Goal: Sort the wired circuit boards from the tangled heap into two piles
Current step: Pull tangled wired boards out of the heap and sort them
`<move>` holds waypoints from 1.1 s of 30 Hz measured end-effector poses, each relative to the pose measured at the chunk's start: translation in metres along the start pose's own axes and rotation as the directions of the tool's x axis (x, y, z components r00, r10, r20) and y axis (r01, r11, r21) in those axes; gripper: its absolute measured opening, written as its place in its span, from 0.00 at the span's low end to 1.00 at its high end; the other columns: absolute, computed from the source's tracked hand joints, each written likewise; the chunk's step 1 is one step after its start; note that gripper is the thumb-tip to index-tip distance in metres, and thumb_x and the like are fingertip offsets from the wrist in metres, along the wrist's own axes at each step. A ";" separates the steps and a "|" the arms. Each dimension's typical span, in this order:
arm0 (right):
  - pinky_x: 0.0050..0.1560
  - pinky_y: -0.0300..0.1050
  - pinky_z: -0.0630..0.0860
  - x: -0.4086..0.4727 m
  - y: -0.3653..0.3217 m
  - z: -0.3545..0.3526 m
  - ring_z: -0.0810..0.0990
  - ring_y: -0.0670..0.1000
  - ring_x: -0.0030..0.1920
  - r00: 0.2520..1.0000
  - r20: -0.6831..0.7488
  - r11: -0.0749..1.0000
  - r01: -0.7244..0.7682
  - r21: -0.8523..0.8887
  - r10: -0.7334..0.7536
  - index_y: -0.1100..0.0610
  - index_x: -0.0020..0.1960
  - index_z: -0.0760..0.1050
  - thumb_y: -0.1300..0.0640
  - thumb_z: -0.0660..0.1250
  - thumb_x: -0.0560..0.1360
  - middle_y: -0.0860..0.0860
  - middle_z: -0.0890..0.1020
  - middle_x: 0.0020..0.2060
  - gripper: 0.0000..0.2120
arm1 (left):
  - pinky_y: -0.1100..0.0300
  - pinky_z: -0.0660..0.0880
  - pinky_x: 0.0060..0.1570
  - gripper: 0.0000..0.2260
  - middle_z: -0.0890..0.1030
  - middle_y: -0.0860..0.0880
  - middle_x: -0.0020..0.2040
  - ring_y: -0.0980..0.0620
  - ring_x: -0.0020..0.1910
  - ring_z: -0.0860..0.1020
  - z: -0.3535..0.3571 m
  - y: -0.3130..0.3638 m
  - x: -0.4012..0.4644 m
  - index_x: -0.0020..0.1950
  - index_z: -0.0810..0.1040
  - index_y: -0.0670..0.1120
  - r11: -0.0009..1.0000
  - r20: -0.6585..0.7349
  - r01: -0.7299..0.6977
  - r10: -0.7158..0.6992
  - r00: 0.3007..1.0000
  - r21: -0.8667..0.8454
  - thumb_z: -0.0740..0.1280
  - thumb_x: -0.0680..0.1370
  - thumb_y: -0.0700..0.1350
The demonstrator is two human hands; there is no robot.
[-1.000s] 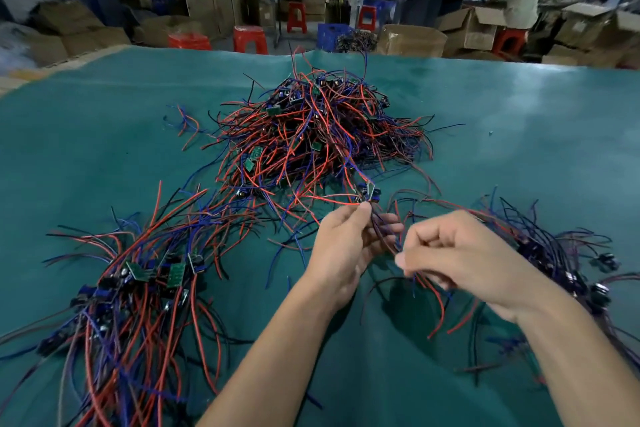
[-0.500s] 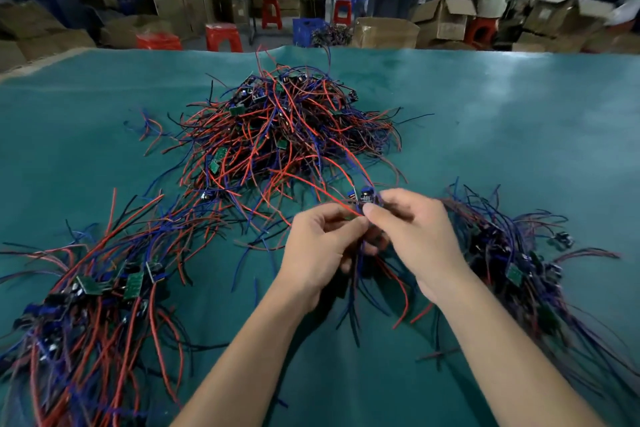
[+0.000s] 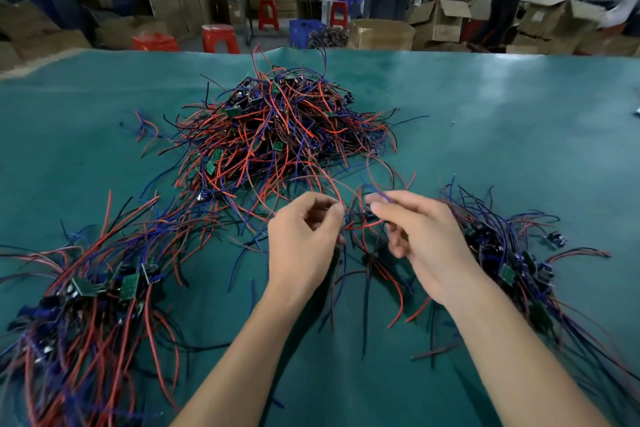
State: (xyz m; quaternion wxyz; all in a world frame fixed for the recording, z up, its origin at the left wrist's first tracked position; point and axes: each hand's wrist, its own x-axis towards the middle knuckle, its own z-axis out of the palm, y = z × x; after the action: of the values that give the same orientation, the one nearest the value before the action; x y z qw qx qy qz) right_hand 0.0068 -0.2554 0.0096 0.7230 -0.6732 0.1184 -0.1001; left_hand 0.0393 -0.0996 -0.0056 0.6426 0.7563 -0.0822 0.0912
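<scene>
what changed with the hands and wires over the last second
A second ago the left hand and right hand were a little apart; half a second ago they met on one wired board. Now they have drawn apart again, each pinching wires, with the board strung between them. The tangled heap, left pile and right pile look unchanged on the green table.

Green-covered desk [image 3: 519, 121]: tangled heap [image 3: 277, 135] mid-desk, red-blue wired pile [image 3: 86, 305] near-left of heap, darker pile [image 3: 512, 260] near-right.
</scene>
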 end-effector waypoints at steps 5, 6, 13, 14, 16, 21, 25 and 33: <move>0.24 0.39 0.56 -0.003 -0.005 0.000 0.64 0.46 0.23 0.998 0.061 0.986 -0.008 0.165 -0.002 0.52 0.36 0.83 0.57 0.76 0.70 0.51 0.71 0.27 0.04 | 0.70 0.67 0.23 0.07 0.85 0.46 0.37 0.55 0.25 0.77 -0.002 0.005 -0.001 0.43 0.84 0.45 0.954 0.335 0.102 -0.002 0.942 -0.281 0.69 0.79 0.43; 0.25 0.40 0.55 -0.005 -0.005 0.002 0.63 0.47 0.23 0.999 0.048 0.990 0.016 0.144 -0.023 0.52 0.36 0.83 0.57 0.76 0.71 0.49 0.71 0.26 0.06 | 0.69 0.67 0.23 0.07 0.85 0.46 0.37 0.56 0.24 0.74 -0.002 0.006 -0.002 0.42 0.85 0.46 0.955 0.415 0.099 0.027 0.910 -0.280 0.69 0.79 0.45; 0.21 0.39 0.61 -0.011 -0.010 0.009 0.65 0.48 0.20 0.995 0.101 0.969 -0.003 0.247 -0.022 0.66 0.44 0.79 0.48 0.77 0.64 0.50 0.69 0.22 0.21 | 0.62 0.77 0.44 0.11 0.84 0.36 0.40 0.50 0.36 0.81 0.003 0.005 -0.004 0.44 0.80 0.31 0.927 0.597 0.125 0.121 0.793 -0.354 0.65 0.81 0.38; 0.23 0.40 0.60 -0.011 -0.012 0.005 0.66 0.48 0.21 0.991 0.132 0.963 -0.025 0.268 -0.011 0.65 0.44 0.81 0.48 0.76 0.66 0.50 0.70 0.22 0.20 | 0.68 0.75 0.37 0.11 0.84 0.39 0.38 0.55 0.31 0.79 0.000 0.007 -0.004 0.45 0.79 0.31 0.901 0.629 0.195 0.105 0.770 -0.388 0.63 0.82 0.37; 0.24 0.39 0.61 -0.012 -0.016 0.000 0.70 0.48 0.23 0.984 0.178 0.956 -0.044 0.291 -0.009 0.60 0.42 0.84 0.51 0.74 0.68 0.49 0.74 0.24 0.12 | 0.71 0.65 0.20 0.11 0.84 0.44 0.35 0.61 0.19 0.70 -0.005 0.012 -0.004 0.47 0.80 0.36 0.849 0.716 0.340 0.064 0.695 -0.406 0.61 0.82 0.39; 0.37 0.48 0.49 -0.014 -0.020 -0.002 0.68 0.44 0.20 0.963 0.242 0.900 -0.209 0.382 0.121 0.57 0.39 0.86 0.51 0.72 0.68 0.50 0.73 0.23 0.09 | 0.71 0.54 0.16 0.09 0.85 0.44 0.40 0.63 0.15 0.61 -0.009 0.007 -0.001 0.52 0.81 0.43 0.759 0.828 0.451 0.201 0.524 -0.470 0.64 0.81 0.46; 0.19 0.31 0.50 -0.013 -0.028 -0.007 0.61 0.43 0.14 0.935 0.283 0.729 -0.346 0.591 0.214 0.62 0.39 0.81 0.55 0.74 0.65 0.48 0.69 0.21 0.10 | 0.68 0.57 0.17 0.20 0.84 0.40 0.55 0.64 0.19 0.70 -0.019 0.004 0.002 0.66 0.74 0.38 0.638 0.849 0.560 0.372 0.375 -0.528 0.64 0.81 0.51; 0.17 0.35 0.57 -0.015 -0.019 0.000 0.66 0.47 0.23 0.991 0.106 0.977 -0.099 0.190 0.080 0.60 0.37 0.85 0.50 0.75 0.63 0.54 0.77 0.28 0.12 | 0.67 0.50 0.19 0.10 0.86 0.44 0.41 0.62 0.17 0.62 -0.007 0.003 -0.003 0.48 0.85 0.43 0.769 0.771 0.466 0.055 0.635 -0.439 0.69 0.78 0.49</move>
State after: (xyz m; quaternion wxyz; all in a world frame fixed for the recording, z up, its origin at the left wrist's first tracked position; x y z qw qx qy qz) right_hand -0.0074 -0.2524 0.0293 0.7941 -0.5973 0.1027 -0.0454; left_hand 0.0361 -0.0936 -0.0026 0.7616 0.4834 -0.2701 -0.3366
